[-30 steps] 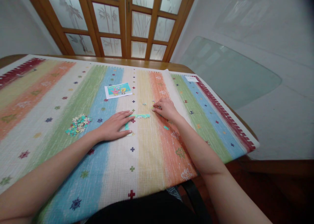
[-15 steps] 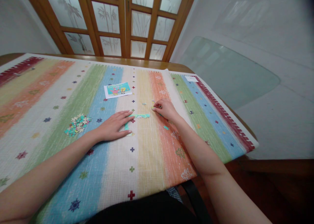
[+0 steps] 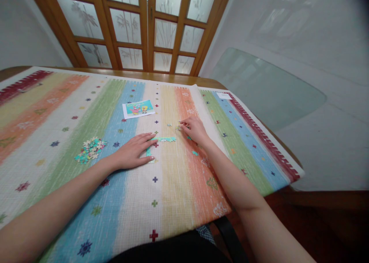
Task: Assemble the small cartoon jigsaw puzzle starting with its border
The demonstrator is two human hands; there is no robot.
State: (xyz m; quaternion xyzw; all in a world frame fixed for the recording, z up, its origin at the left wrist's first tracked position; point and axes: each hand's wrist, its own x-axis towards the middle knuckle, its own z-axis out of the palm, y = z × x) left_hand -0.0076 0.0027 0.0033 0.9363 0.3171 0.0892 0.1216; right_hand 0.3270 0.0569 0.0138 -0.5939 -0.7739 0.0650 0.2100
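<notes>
My left hand (image 3: pixel 135 150) lies flat and open on the striped cloth (image 3: pixel 72 140), its fingers resting on the corner of a joined strip of teal puzzle pieces (image 3: pixel 164 139). My right hand (image 3: pixel 194 128) is curled just right of the strip's end, fingertips pinched at small loose pieces (image 3: pixel 178 128); what they hold is too small to make out. A single teal piece (image 3: pixel 195 153) lies beside my right wrist.
A heap of loose puzzle pieces (image 3: pixel 89 149) sits left of my left hand. A picture card (image 3: pixel 138 108) lies farther back on the blue stripe. Behind the table stand wooden-framed glass doors (image 3: pixel 147 25). A glass sheet (image 3: pixel 265 86) leans at the right wall.
My right hand has shifted slightly back and left toward the loose pieces. The left hand has stayed in place; the view tilted a little.
</notes>
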